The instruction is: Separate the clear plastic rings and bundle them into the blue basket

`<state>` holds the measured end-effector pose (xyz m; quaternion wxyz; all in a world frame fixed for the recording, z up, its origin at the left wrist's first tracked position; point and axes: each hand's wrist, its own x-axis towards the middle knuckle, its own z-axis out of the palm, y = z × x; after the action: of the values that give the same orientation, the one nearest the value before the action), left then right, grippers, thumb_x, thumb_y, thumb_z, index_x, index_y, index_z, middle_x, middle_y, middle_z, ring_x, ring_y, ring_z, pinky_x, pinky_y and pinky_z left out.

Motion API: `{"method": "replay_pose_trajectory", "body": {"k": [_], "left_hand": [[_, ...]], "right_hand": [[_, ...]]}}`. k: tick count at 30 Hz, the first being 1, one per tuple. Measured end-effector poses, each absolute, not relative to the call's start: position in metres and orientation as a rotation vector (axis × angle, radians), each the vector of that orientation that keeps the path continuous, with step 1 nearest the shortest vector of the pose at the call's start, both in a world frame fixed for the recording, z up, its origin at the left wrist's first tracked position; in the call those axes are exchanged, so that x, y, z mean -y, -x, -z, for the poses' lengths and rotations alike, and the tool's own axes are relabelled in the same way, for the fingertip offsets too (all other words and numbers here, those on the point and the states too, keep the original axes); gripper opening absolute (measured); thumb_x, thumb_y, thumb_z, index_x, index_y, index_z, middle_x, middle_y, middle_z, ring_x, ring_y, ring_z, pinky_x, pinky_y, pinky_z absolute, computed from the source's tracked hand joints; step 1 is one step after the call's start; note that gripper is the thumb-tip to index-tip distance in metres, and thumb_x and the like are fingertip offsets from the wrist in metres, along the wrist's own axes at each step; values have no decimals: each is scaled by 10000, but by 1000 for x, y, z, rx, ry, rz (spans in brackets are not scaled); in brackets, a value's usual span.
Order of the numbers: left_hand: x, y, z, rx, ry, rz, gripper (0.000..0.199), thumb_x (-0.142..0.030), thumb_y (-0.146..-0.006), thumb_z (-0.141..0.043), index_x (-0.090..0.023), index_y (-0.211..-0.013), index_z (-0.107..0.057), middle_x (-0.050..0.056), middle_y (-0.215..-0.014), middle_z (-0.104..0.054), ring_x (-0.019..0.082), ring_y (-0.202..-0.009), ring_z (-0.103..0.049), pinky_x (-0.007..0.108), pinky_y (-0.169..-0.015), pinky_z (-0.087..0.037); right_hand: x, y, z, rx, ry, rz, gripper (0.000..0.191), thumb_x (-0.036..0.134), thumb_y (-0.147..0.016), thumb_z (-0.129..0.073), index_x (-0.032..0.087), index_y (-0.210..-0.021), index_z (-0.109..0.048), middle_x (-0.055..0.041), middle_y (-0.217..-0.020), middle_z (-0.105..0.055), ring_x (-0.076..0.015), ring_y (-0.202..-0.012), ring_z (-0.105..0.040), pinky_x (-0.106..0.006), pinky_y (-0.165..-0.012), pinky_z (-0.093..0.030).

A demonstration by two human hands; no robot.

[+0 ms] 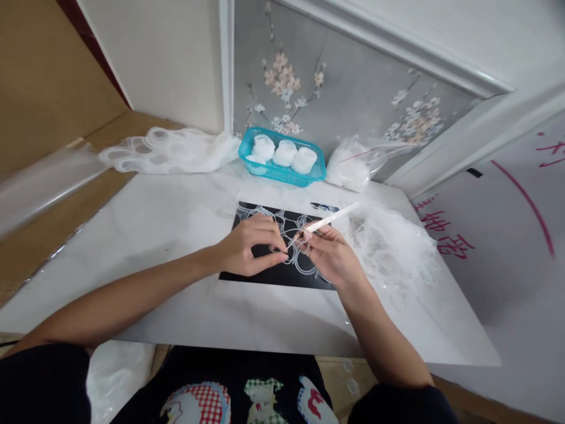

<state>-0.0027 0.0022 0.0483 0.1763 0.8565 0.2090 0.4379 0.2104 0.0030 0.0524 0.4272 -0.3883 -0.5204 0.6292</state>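
Observation:
My left hand (258, 244) is closed in a pinch, thumb against fingers, on the edge of a thin translucent ring (291, 240). The ring stretches across to my right hand (331, 253), whose fingers are closed around a slim white stick (333, 217) that points up and to the right. Some of the ring also lies at the right fingertips, where the exact grip is too small to make out. Both hands are above a black mat (247, 278). Several pale translucent rings (304, 264) lie on it, partly hidden by my hands.
A blue basket (282, 175) with rolled white pieces stands against the back panel. Left of it lies a white bundle of rings (163, 152); right of it, a clear bag with white contents (351, 165). A loose heap of translucent rings (392, 247) covers the table's right side.

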Motion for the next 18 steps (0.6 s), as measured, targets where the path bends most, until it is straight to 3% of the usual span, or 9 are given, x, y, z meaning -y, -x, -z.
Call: {"method": "replay_pose_trajectory", "body": {"k": [2, 4, 7, 9, 11, 14, 18], "left_hand": [[-7, 4, -43, -660, -2710, -1138, 167, -313, -928, -619, -196, -827, -683, 21, -737, -679, 166, -702, -579, 336, -691, -445], [-10, 4, -36, -832, -2880, -1070, 170, -298, -951, -575, -180, -980, -694, 48, -822, -703, 190, -756, -605, 343, -700, -455], [-9, 2, -30, -1005, -2892, -1166, 346, -187, -959, -515, -125, -1297, -561, 114, -1031, -705, 215, -917, -646, 359, -779, -504], [-5, 1, -30, -917, -2870, -1288, 417, -125, -930, -516, -144, -1347, -505, 123, -1114, -691, 213, -994, -651, 357, -812, -522], [-1, 1, -32, -709, -2844, -1415, 402, -74, -881, -531, -198, -1262, -554, 83, -1090, -708, 191, -964, -663, 327, -771, -527], [-3, 5, -33, -493, -2824, -1411, 254, -44, -824, -529, -216, -971, -644, 27, -920, -732, 165, -820, -657, 299, -686, -496], [-23, 21, -26, -797, -2844, -875, 206, -67, -829, -484, -186, -765, -639, 20, -785, -700, 159, -737, -629, 304, -709, -479]], "right_hand": [[1, -213, -54, 1416, 984, -1490, 185, 423, -773, -746, 249, -804, -691, -16, -735, -716, -186, -686, -655, -340, -668, -539], [7, -215, -57, 1578, 1016, -1323, 165, 412, -806, -732, 248, -804, -716, -17, -726, -711, -190, -698, -654, -336, -672, -527], [12, -215, -57, 1693, 1105, -1059, 137, 370, -841, -708, 241, -802, -731, -31, -767, -718, -199, -747, -656, -339, -701, -514], [11, -214, -51, 1606, 1129, -1073, 137, 373, -842, -705, 242, -810, -722, -27, -756, -717, -191, -713, -648, -334, -681, -515], [6, -213, -44, 1425, 1089, -1226, 155, 397, -803, -733, 245, -808, -704, -18, -735, -714, -190, -677, -656, -339, -670, -535], [-2, -218, -35, 1157, 1003, -1422, 192, 397, -725, -783, 246, -785, -681, -19, -747, -725, -214, -720, -708, -368, -703, -575], [-8, -229, -28, 1032, 958, -1486, 172, 367, -718, -790, 256, -796, -684, -9, -744, -723, -214, -735, -731, -362, -692, -595]]}}
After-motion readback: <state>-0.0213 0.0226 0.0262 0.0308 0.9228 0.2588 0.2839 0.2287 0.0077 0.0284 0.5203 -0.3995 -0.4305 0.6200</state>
